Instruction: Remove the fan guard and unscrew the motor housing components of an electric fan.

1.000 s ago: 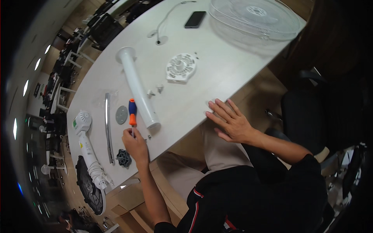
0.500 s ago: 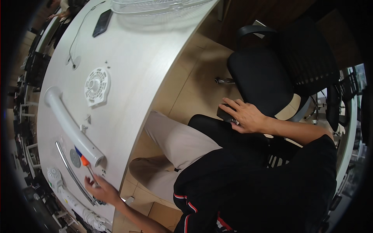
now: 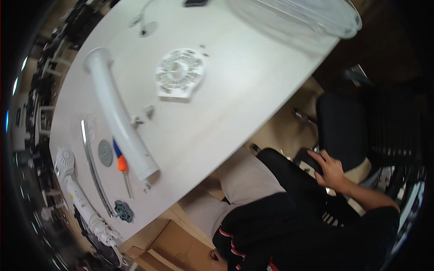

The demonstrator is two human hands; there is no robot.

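My right hand (image 3: 329, 169) lies on the black armrest (image 3: 307, 157) of the chair, fingers spread and stretched over its end. Low by my lap, beside an open cardboard box (image 3: 183, 246), my left hand (image 3: 218, 261) shows only in part; its fingers look bent and mostly hidden. On the table nearest to it are a dark grey knob (image 3: 123, 211) and a curved metal tube (image 3: 94, 167). A screwdriver (image 3: 120, 161) with an orange and blue handle lies beside a grey disc (image 3: 105, 152) and a long white tube (image 3: 115, 115).
A white fan part with a cord (image 3: 83, 203) lies along the table's left edge. Further back are a round white slotted cover (image 3: 180, 73), small loose parts (image 3: 148, 111) and a wire fan guard (image 3: 307, 16). Another black chair (image 3: 341, 126) stands at the right.
My left hand has drawn back from the table, away from the screwdriver, down beside the box. The view has shifted, showing more of the box. My right hand stays on the armrest.
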